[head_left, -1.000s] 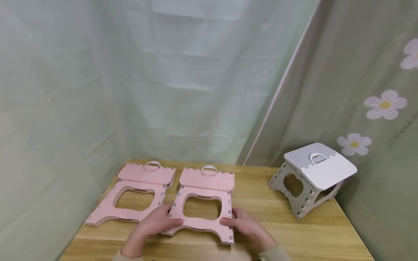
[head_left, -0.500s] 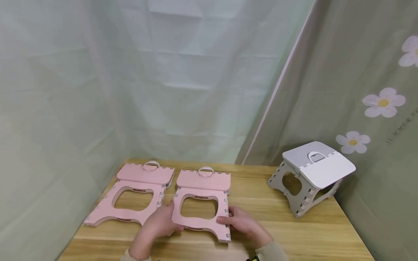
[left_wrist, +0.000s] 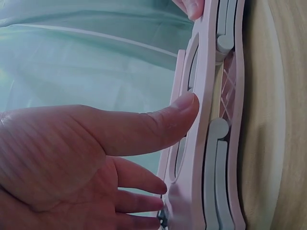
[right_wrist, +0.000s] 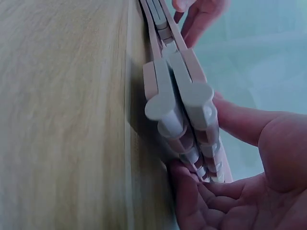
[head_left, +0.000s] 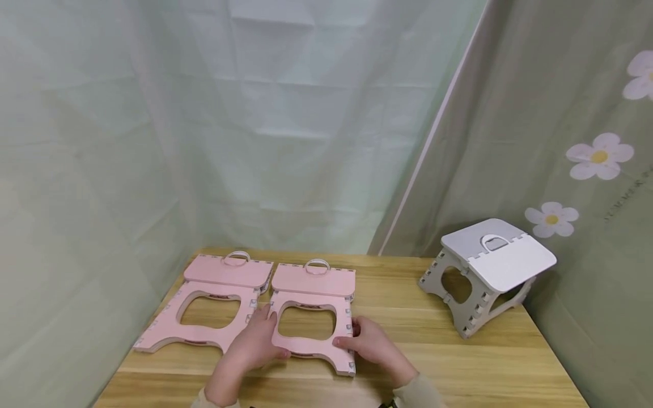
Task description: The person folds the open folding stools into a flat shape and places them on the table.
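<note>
Two pink step stools, folded flat, side by side on the desk (head_left: pixel 418 362): the left pink stool (head_left: pixel 227 272), and the right pink stool (head_left: pixel 312 282), just beside it. One grey stool (head_left: pixel 497 258), unfolded and upright, well apart at the right.

Left hand (head_left: pixel 253 343): fingers and thumb loosely extended at the right pink stool's left edge, gripping nothing; contact uncertain. Right hand (head_left: pixel 374 343): closed on the opposite edge, thumb above, fingers at the side and underneath.

Progress, as judged: both pink stools folded and all but lined up; final placing and release outstanding; grey stool unfolded.

Changes against one second ago: right pink stool shifted leftward, gap narrowed; left thumb gone from its face; grey stool unchanged.
</note>
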### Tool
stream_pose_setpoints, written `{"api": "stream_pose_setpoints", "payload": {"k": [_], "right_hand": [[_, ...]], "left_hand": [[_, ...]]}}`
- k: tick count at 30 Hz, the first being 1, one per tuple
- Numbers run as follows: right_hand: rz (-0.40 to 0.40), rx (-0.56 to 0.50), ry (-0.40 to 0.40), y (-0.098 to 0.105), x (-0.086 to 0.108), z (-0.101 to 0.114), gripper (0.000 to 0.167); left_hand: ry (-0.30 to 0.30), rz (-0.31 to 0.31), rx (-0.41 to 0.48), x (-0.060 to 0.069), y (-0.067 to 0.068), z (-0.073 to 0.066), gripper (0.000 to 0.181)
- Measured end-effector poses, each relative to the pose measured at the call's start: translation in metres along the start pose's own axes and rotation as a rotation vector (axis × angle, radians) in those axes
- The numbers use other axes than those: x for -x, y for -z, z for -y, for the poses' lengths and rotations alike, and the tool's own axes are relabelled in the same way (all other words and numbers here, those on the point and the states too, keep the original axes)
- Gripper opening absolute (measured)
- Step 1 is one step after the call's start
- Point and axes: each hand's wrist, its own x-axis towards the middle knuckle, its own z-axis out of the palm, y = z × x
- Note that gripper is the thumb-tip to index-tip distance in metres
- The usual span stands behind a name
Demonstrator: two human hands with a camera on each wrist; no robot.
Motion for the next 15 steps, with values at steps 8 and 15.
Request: {"api": "stream_pose_setpoints", "payload": {"k": [8,15], "right_hand": [[-0.027,0.059,0.036,-0.0056,0.0012,-0.0009,0.062],[-0.033,0.085,0.071,-0.0049,0.0012,0.0002,0.064]], "left_hand": [[0.017,0.011,0.0,0.0009,-0.0036,-0.0019,0.102],[0.025,0.01,0.003,-0.0015,-0.0045,-0.0023,0.103]]}}
